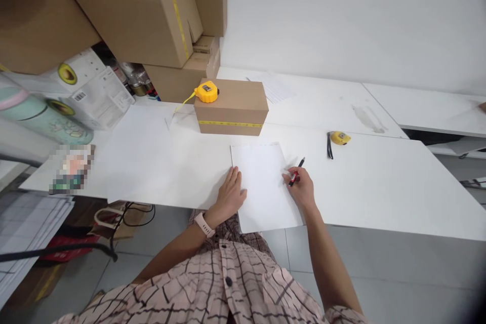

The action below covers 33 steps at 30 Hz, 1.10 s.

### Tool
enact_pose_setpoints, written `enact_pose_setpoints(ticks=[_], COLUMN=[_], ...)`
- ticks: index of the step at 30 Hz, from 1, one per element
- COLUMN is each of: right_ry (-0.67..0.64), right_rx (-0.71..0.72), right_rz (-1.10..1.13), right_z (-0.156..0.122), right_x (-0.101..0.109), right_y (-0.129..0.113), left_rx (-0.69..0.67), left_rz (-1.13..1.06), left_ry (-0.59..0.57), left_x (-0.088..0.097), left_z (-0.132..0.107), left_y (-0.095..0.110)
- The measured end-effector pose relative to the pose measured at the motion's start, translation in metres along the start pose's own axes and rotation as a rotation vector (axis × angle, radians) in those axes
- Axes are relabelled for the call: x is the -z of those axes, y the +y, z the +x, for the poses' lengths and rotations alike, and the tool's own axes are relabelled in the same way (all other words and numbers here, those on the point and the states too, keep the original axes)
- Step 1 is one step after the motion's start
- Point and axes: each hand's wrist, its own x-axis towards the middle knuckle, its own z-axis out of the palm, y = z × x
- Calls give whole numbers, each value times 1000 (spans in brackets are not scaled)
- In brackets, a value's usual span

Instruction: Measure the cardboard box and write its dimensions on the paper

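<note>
A blank white sheet of paper [264,187] lies on the desk in front of me, its lower edge hanging over the desk's front edge. My left hand [231,190] rests flat on the left side of the sheet, fingers stretched out. At the right edge of the paper, my right hand [301,186] is closed around a dark pen [301,162] with a red part, its upper end tilted away from me. Behind the sheet stands a brown cardboard box [235,106] with yellow measuring tape across its front. A yellow tape measure [207,92] sits on top of this box.
A smaller yellow tape measure [340,137] with a black strap lies to the right. Stacked cartons [132,20], a white box with avocado pictures [91,91] and a mint bottle [49,119] crowd the left. Another paper sheet [136,152] lies left of me. A wall [341,20] bounds the back.
</note>
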Motion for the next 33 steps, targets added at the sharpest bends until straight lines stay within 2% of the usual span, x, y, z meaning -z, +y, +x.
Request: enact_pose_setpoints(ticks=[8, 13, 16, 19, 20, 22, 24, 25, 27, 29, 31, 33], right_ry=[26, 17, 72, 88, 35, -153, -312, -322, -230, -84, -2, -24], right_rx=[28, 69, 94, 63, 43, 33, -9, -41, -131, -184, -189, -181], right_rz=[-1, -164, -226, 71, 224, 539, 760, 826, 842, 760, 696, 693], right_z=[-19, -17, -7, 6, 12, 27, 45, 54, 71, 81, 85, 85], right_x=[4, 18, 36, 37, 29, -2, -47, -70, -111, -138, -149, -150], right_y=[-11, -21, -55, -112, -132, -165, -182, -185, -180, -168, -155, -146], left_rx=[-264, -464, -521, -558, -569, -578, -579, -582, -597, -622, -630, -605], left_rz=[264, 376, 462, 506, 497, 479, 487, 494, 486, 444, 404, 388], left_ry=[14, -82, -141, -150, -147, -147, -160, -169, -189, -209, -213, -195], left_x=[18, 42, 53, 54, 53, 49, 48, 49, 53, 58, 63, 67], left_z=[7, 30, 44, 51, 52, 53, 55, 57, 61, 68, 77, 85], left_y=[-1, -7, -8, -10, -10, -13, -15, -17, -21, -28, -36, -46])
